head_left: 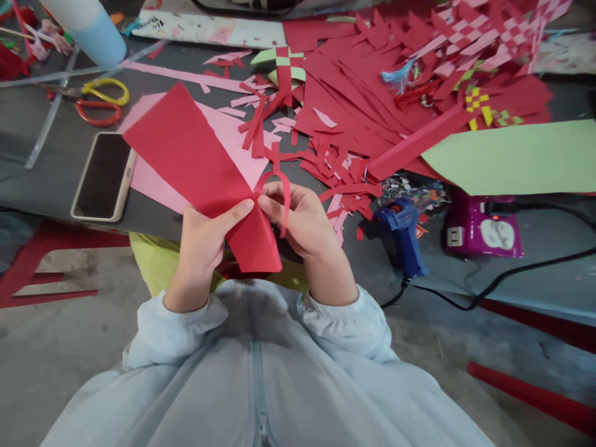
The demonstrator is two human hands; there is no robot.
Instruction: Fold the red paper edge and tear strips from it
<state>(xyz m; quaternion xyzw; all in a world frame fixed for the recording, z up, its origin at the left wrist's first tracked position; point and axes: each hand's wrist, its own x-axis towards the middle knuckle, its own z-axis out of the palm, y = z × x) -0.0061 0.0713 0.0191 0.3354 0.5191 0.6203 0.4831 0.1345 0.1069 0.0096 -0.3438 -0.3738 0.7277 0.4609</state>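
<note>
A long red paper sheet [186, 152] slants from upper left down to my lap, and my left hand [205, 242] pinches it near the middle, thumb on top. My right hand [298, 220] grips the same sheet's edge at the pinch, fingers curled, with a thin red paper strip [285, 192] looping over its fingers. Both hands are closed and almost touch. A pink paper sheet [223, 133] lies on the grey table [60, 161] under the red sheet.
A phone [103, 177] lies left of my hands, scissors [97, 102] beyond it. A heap of red paper strips [372, 93] and woven pieces fills the back. A green sheet [516, 155], a blue glue gun [400, 233] and a purple socket box [482, 230] sit right.
</note>
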